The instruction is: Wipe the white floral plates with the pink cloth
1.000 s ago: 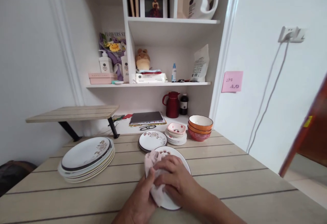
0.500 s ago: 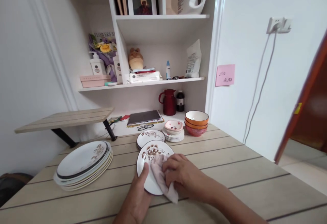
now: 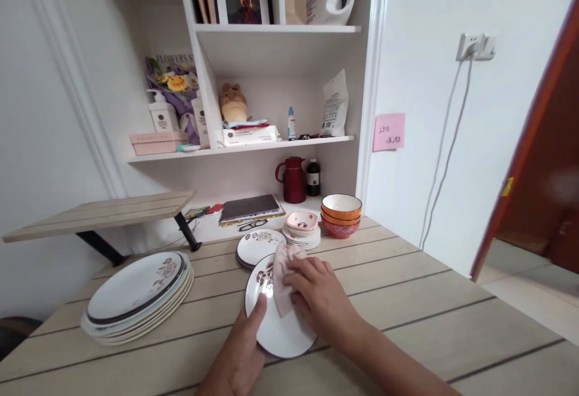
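My left hand (image 3: 244,339) grips the left edge of a round white plate (image 3: 283,333) with a brown flower pattern and dark rim. The thumb lies on its face, and the other fingers are hidden beneath. Bunched in my right hand (image 3: 319,296) is a pale pink cloth (image 3: 283,284), pressed on the plate's upper right part and lapping over its rim. Just behind lies a small stack of similar plates (image 3: 260,245). Farther right, a pink square dish (image 3: 302,221) sits on small white saucers (image 3: 304,240).
Large plates (image 3: 136,290) are stacked at the left, by a raised wooden stand (image 3: 104,212). Orange and red bowls (image 3: 341,215) are stacked at the back right. Along the back are a laptop (image 3: 249,207), glasses (image 3: 253,225) and a dark red jug (image 3: 294,180) under white shelves (image 3: 244,147).
The cloth has moved from the plate's lower right to its upper right with my right hand. The held plate has turned and come slightly nearer. The whole view has shifted a little.
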`<state>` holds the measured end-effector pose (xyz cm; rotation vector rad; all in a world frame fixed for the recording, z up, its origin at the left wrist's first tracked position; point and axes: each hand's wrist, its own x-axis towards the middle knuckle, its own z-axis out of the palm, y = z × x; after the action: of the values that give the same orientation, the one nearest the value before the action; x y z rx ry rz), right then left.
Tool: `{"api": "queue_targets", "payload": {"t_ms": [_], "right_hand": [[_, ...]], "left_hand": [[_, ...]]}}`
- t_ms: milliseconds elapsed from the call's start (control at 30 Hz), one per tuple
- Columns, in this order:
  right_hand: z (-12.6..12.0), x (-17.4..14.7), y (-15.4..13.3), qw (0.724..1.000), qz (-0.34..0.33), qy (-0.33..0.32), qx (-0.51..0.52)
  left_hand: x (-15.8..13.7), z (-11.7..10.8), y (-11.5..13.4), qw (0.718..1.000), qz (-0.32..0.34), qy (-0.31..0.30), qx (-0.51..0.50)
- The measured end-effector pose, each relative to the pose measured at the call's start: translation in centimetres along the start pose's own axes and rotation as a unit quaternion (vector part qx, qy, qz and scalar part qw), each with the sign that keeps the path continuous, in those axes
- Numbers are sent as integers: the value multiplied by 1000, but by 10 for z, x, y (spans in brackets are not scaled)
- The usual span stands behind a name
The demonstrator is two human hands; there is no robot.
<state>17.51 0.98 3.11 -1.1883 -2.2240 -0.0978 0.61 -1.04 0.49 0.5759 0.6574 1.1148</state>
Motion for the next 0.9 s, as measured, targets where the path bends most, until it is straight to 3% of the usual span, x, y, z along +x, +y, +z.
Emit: {"api": "queue_targets", "payload": {"t_ms": [267,433,533,667,767,900], "right_hand": [[-4,-2,-17,979,-137,-126,88],[-3,-2,-15,962,-194,-136,138],[-3,-3,-4,963,-181,-135,148],[-8,-2,14,976,-133,-141,104],[-11,0,21,990,-69,-107,54],[-11,1,19,999,-16,-35,37]], "left_hand": [[11,-18,-11,995,43,-88,-37],[10,-17,-10,988,3,-141,-64],[11,-17,-10,990,12,-127,-65],[11,-18,-7,996,37,-54,-54],[9,-15,-4,998,39,-24,-47],[6,-13,-3,999,-10,-24,-22]]}}
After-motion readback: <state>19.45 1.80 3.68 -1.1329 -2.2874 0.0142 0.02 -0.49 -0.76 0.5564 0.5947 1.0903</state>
